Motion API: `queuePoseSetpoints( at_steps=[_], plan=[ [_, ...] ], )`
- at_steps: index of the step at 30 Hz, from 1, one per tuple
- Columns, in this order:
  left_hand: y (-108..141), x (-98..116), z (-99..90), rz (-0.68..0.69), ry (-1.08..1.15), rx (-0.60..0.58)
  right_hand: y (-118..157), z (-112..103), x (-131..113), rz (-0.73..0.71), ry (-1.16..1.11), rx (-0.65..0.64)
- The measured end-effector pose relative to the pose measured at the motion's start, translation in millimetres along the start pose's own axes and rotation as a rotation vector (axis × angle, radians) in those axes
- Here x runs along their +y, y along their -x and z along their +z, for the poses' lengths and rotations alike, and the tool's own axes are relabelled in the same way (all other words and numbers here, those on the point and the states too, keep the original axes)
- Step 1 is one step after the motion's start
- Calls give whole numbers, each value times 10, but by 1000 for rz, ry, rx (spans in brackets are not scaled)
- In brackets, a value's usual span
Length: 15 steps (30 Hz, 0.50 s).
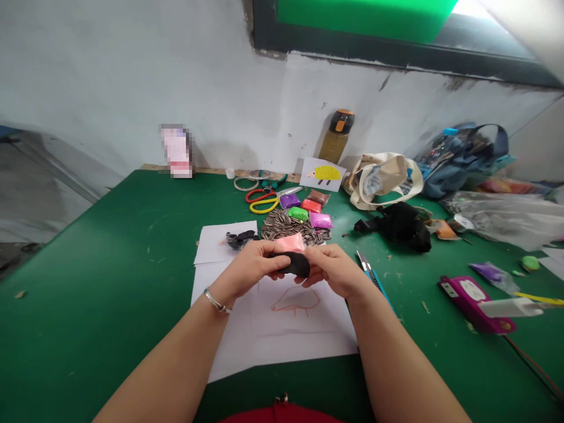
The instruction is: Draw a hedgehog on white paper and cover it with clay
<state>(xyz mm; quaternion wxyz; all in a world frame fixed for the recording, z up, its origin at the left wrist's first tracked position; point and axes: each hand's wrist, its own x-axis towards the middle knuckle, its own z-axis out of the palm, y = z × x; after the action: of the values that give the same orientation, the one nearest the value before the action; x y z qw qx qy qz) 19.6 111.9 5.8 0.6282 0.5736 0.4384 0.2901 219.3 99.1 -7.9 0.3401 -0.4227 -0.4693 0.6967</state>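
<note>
A flattened, curved piece of black modelling clay is held between both hands above the white paper. My left hand pinches its left end, thumb on top. My right hand grips the right end with bent fingers. Under them, the white paper carries an orange outline of a hedgehog-like animal. Just behind the hands lies a pink clay packet, partly hidden. Crumpled black wrapping rests on the paper beyond my left hand.
Behind are a pile of small dark sticks, coloured clay packets, scissors and a hedgehog picture. Blue-handled cutting tools lie right of the paper. Further right are a black bag and a magenta device.
</note>
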Motion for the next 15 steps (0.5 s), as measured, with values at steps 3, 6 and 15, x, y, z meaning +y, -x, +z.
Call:
queuePoseSetpoints(
  at_steps=[3, 6, 15],
  plan=[
    [11, 26, 3, 27, -31, -23, -21, 2, 9, 108, -90, -9],
    [18, 55, 13, 26, -49, -52, -40, 19, 25, 137, -104, 15],
    [12, 46, -1, 14, -75, -60, -33, 8, 31, 42, -31, -17]
  ],
)
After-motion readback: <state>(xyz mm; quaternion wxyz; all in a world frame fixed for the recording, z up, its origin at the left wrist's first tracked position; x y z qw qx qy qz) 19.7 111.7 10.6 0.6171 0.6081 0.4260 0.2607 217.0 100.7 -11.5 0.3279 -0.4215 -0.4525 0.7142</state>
